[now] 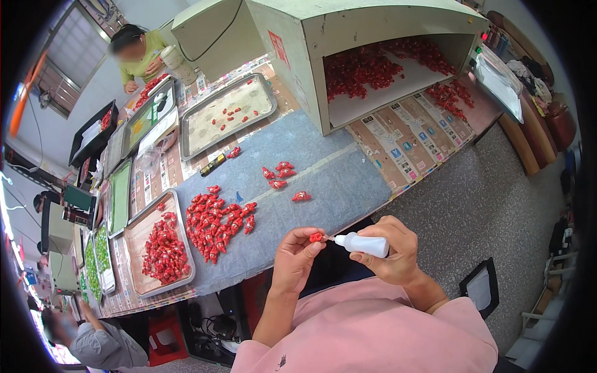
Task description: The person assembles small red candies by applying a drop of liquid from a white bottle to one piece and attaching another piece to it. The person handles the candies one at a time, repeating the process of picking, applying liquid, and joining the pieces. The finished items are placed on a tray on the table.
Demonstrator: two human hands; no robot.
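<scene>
Between the thumb and fingers of my left hand (298,256) is a small red figurine (317,237). My right hand (395,255) is wrapped round a white squeeze bottle (367,244), tilted onto its side. Its thin nozzle points left and meets or nearly meets the figurine; I cannot tell whether they touch. Beyond my hands, a single red figurine (301,196) lies on the blue cloth (329,161), with a few more behind it. Farther left on the cloth spreads a loose pile of red figurines (214,221).
A metal tray (191,273) heaped with red pieces stands at the left, and a larger tray (273,102) with a few pieces lies farther back. A big metal box (311,74) full of red pieces rises at the back. Co-workers sit at far left and lower left.
</scene>
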